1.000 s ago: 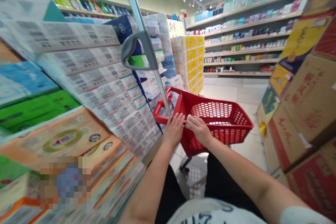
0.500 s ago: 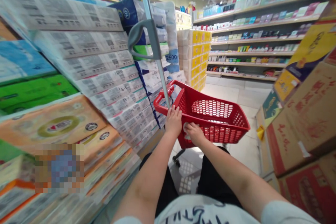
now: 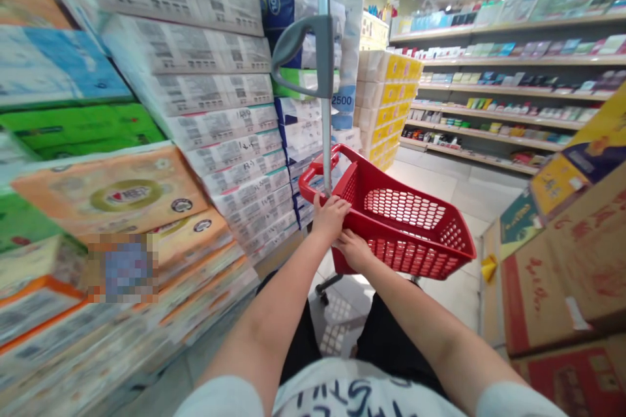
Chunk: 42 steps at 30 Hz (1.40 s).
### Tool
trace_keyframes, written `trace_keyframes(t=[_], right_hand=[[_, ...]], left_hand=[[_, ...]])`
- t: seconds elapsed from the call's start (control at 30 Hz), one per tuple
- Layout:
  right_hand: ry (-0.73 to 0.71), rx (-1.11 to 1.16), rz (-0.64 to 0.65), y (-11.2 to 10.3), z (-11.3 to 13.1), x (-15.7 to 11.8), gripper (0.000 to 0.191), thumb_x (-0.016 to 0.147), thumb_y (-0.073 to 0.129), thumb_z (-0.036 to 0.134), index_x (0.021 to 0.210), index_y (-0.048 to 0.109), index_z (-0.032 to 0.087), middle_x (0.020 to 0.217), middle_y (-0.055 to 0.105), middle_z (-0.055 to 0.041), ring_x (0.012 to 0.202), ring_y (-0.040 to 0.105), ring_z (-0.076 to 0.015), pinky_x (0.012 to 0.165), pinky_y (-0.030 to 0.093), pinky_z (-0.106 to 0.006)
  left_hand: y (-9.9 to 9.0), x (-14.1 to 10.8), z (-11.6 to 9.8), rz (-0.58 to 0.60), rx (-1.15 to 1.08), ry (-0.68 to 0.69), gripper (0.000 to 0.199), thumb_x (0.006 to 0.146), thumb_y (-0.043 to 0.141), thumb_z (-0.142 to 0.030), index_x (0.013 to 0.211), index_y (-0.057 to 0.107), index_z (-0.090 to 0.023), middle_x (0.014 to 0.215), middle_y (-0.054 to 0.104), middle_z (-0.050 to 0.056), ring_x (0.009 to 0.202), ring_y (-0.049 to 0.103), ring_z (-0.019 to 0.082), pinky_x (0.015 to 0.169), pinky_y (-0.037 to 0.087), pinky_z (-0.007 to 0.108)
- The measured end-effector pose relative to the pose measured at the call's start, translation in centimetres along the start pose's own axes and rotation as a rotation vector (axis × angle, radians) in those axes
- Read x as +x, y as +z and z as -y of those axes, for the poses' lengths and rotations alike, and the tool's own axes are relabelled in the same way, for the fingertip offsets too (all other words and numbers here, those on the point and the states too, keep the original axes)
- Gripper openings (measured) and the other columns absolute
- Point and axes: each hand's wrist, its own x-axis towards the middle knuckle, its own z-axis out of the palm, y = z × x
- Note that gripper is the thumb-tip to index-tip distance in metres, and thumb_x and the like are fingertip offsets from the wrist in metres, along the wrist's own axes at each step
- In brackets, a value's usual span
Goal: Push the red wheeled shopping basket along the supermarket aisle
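A red plastic shopping cart (image 3: 411, 249) with perforated sides stands in front of my knees. My left hand (image 3: 330, 219) is on the near top rim, close to the cart's red handle, with its fingers curled over the edge. Just below and to the right, my right hand (image 3: 356, 250) presses against the near outer side wall with bent fingers. Its fingertips are partly hidden beneath my left hand, and what they hold, if anything, is out of sight. Behind the red handle rises a metal pole (image 3: 327, 137) with a grey loop grip (image 3: 320, 55).
Stacked white paper packs (image 3: 210, 98) and orange tissue packs (image 3: 122, 186) line the left side. Yellow-and-white packs (image 3: 391, 88) stand farther back. Cardboard boxes (image 3: 552, 287) edge the right. Product shelves (image 3: 499, 62) fill the back wall. A caster wheel (image 3: 321, 295) shows under the cart.
My right hand has slid left along the cart's side, closer under my left hand. A white patch seen by its fingertips is now hidden. The view has shifted left.
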Motion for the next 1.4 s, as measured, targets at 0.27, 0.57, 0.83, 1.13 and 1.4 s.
trace_keyframes(t=[0.27, 0.57, 0.83, 1.13, 1.4], right_hand=[[0.042, -0.001, 0.145, 1.3, 1.5, 0.9, 0.026, 0.092, 0.046, 0.014, 0.106, 0.068, 0.017, 0.107, 0.064, -0.0115, 0.105, 0.052, -0.0239, 0.082, 0.047, -0.035], [0.048, -0.182, -0.165, 3.0, -1.8, -4.1, 0.042, 0.091, 0.041, 0.011, 0.128, 0.058, 0.017, 0.136, 0.054, -0.0109, 0.125, 0.042, -0.0284, 0.103, 0.035, -0.043], [-0.179, -0.116, -0.082, 0.8, -4.4, -3.4, 0.045, 0.088, 0.043, 0.006, 0.126, 0.061, 0.021, 0.130, 0.059, -0.0069, 0.124, 0.047, -0.0216, 0.098, 0.045, -0.036], [-0.102, -0.076, -0.127, 0.8, -2.8, -2.7, 0.032, 0.090, 0.047, 0.010, 0.113, 0.068, 0.019, 0.120, 0.065, -0.0076, 0.116, 0.052, -0.0227, 0.096, 0.044, -0.037], [-0.050, -0.099, -0.101, -0.2, -2.0, -2.4, 0.033, 0.092, 0.042, 0.009, 0.110, 0.068, 0.016, 0.119, 0.065, -0.0085, 0.114, 0.051, -0.0236, 0.092, 0.044, -0.034]], left_hand=[[0.0, -0.2, -0.2, 0.001, -0.054, -0.023, 0.023, 0.096, 0.047, -0.030, 0.114, 0.063, -0.030, 0.119, 0.066, -0.001, 0.122, 0.049, 0.019, 0.118, -0.003, 0.060], [-0.3, -0.4, -0.5, 0.018, -0.051, -0.064, 0.029, 0.100, 0.039, -0.030, 0.114, 0.064, -0.028, 0.118, 0.066, 0.000, 0.124, 0.048, 0.017, 0.118, -0.002, 0.057], [-0.7, -0.2, -1.0, 0.036, -0.061, -0.084, 0.029, 0.099, 0.039, -0.028, 0.113, 0.065, -0.027, 0.117, 0.066, 0.003, 0.123, 0.047, 0.018, 0.119, 0.001, 0.057], [-0.7, -0.8, -1.4, 0.028, -0.077, -0.079, 0.030, 0.100, 0.036, -0.028, 0.114, 0.064, -0.026, 0.118, 0.066, 0.003, 0.124, 0.046, 0.018, 0.118, 0.001, 0.058], [-0.9, -0.6, -1.4, 0.037, -0.053, -0.098, 0.031, 0.100, 0.036, -0.028, 0.114, 0.064, -0.027, 0.121, 0.065, 0.002, 0.126, 0.046, 0.018, 0.120, 0.002, 0.055]])
